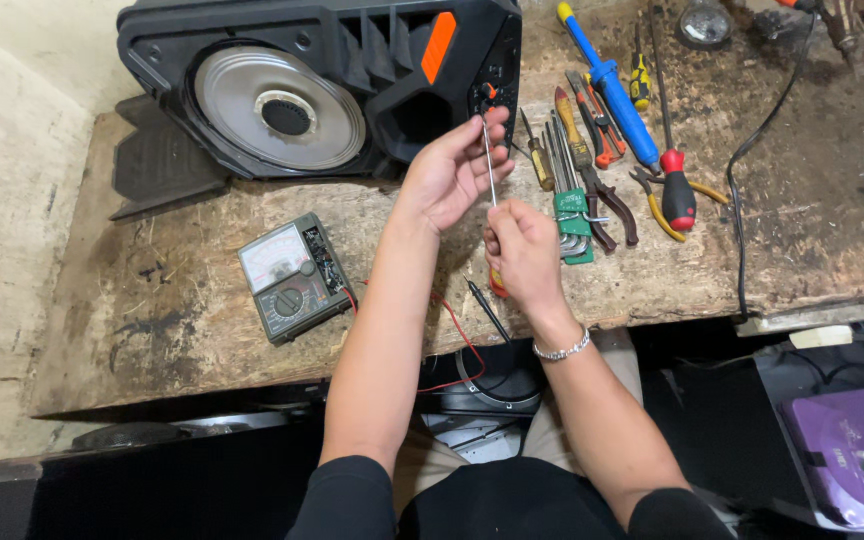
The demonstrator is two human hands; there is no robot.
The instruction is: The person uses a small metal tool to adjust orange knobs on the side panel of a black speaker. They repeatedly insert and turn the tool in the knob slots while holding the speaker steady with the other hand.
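Screwdriver: right hand clamps handle, left hand fingers pinch shaft tip, just before speaker cabinet; cabinet closed, unopened; multimeter idle nearby.

So the screwdriver was long and skinny, bare metal shaft standing pretty much upright, tip pinched between the left fingers up top, its orange-red handle poking out below the right fingers wrapped around it.
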